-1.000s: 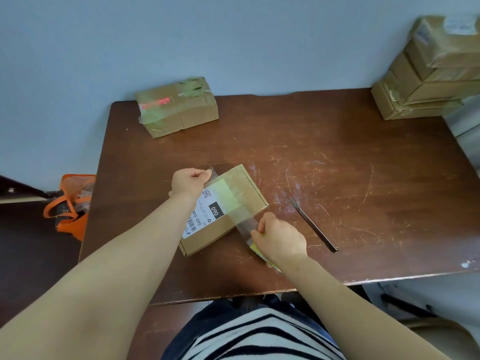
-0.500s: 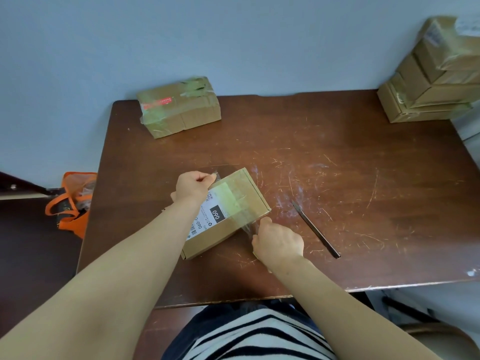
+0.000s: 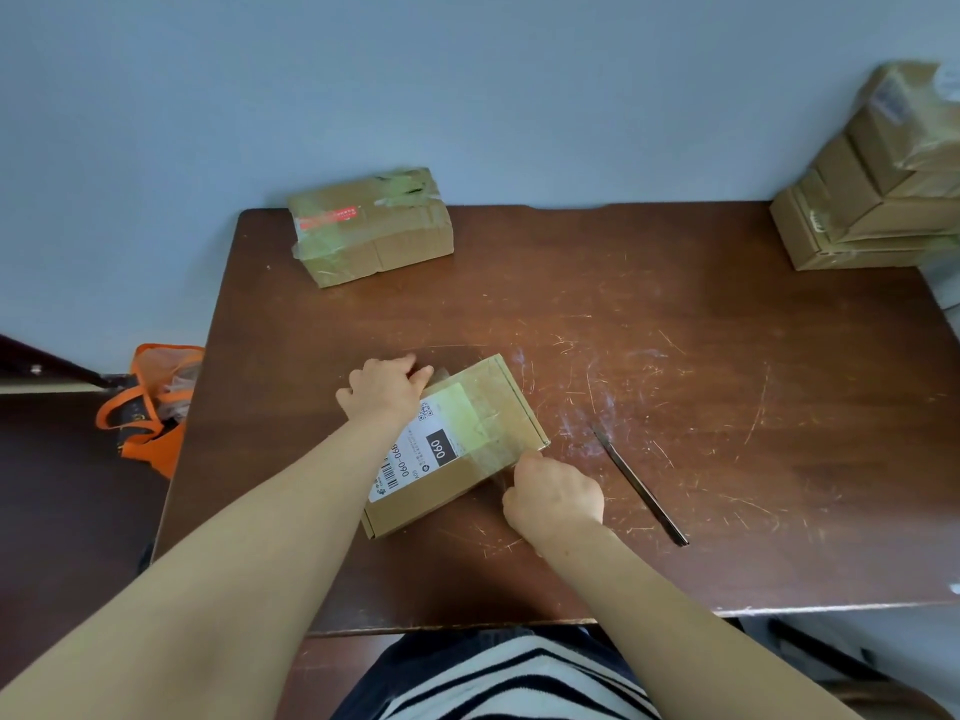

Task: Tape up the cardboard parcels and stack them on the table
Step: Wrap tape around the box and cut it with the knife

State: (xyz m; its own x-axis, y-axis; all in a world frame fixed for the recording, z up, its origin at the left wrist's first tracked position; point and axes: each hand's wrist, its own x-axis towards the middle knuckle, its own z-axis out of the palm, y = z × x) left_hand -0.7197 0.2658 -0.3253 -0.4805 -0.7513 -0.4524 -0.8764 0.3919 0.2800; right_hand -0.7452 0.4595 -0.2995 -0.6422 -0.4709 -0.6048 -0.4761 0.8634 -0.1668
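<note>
Now, left hand (image 3: 384, 389) clasps the parcel (image 3: 415, 504) at its far corner. Right hand (image 3: 553, 498) pinches tape (image 3: 485, 428) at the near edge.

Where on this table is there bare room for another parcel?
Bare: the table's back middle, between the taped parcel and the corner stack; also right of the thin dark tool. Crowded: front centre, where left hand and right hand touch the labelled parcel.

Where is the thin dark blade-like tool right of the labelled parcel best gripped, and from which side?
Pinch the thin dark tool near its blunter near end, from above, fingers across its narrow width. It lies flat on the brown wooden table, slanting away, and its far tip looks pointed; the right hand is closest.
</note>
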